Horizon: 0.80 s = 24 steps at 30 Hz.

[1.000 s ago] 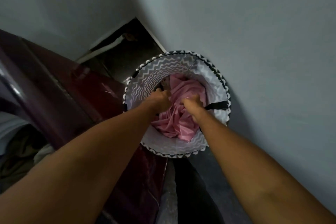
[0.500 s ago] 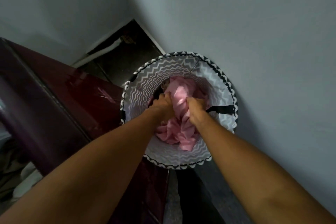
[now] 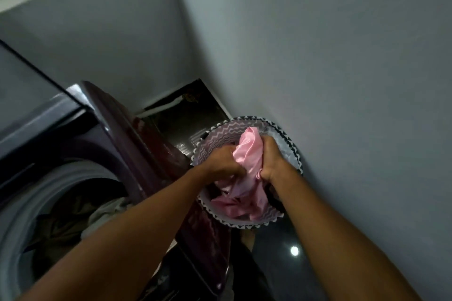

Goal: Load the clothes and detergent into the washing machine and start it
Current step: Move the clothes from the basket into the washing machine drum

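Observation:
A pink satin garment (image 3: 247, 154) is bunched up above a round laundry basket (image 3: 215, 134) with a grey zigzag lining and black-and-white trim. My left hand (image 3: 223, 162) grips the cloth on its left side and my right hand (image 3: 272, 159) grips it on the right, both fists closed round the fabric. More pink cloth (image 3: 234, 208) trails down into the basket. At the lower left the washing machine drum (image 3: 66, 212) stands open with dark and pale clothes inside. Its maroon door (image 3: 146, 144) is swung out between drum and basket.
A grey wall (image 3: 342, 80) runs close along the right of the basket. Dark glossy floor (image 3: 281, 252) lies below it, with a light reflection. A dark gap with a white skirting strip (image 3: 171, 105) sits behind the basket in the corner.
Both hands have lifted the pink garment up out of the basket. The view has swung left and up, bringing the open drum and its clothes into sight.

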Each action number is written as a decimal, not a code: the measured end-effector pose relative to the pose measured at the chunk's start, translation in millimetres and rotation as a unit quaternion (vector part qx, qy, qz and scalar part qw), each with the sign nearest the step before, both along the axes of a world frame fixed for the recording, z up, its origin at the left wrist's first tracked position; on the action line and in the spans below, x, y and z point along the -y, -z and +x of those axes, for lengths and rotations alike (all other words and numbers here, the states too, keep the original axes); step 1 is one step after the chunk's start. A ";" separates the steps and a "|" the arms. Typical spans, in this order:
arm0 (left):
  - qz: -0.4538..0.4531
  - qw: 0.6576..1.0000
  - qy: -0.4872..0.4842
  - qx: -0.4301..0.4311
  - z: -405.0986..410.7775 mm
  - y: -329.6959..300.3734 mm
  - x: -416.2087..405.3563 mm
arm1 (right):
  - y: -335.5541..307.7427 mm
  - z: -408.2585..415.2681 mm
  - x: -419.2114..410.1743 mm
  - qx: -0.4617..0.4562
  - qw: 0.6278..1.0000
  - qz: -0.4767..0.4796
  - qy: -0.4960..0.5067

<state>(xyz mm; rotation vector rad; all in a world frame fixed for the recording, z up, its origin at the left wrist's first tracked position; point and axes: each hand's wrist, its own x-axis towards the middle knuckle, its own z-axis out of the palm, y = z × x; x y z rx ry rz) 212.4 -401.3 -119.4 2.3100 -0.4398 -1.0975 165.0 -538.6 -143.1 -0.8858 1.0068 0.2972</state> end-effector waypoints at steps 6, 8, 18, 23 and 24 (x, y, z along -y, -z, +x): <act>-0.119 0.979 -0.135 0.094 -15.4 -88.7 -27.1 | -124.1 -0.6 -27.1 0.217 0.975 -0.038 -0.040; -0.174 0.959 -0.204 0.096 -18.1 -124.5 -38.8 | -158.7 7.2 -41.9 0.244 0.968 -0.042 -0.044; -0.255 0.877 -0.359 0.191 -20.3 -230.7 -161.5 | -273.5 31.3 -174.3 0.324 0.937 0.066 -0.108; -0.242 0.843 -0.423 0.229 -30.4 -246.2 -226.9 | -281.7 35.2 -252.0 0.319 0.932 0.105 -0.139; -0.243 0.836 -0.431 0.235 -33.7 -250.0 -239.4 | -282.9 35.8 -266.3 0.319 0.930 0.114 -0.143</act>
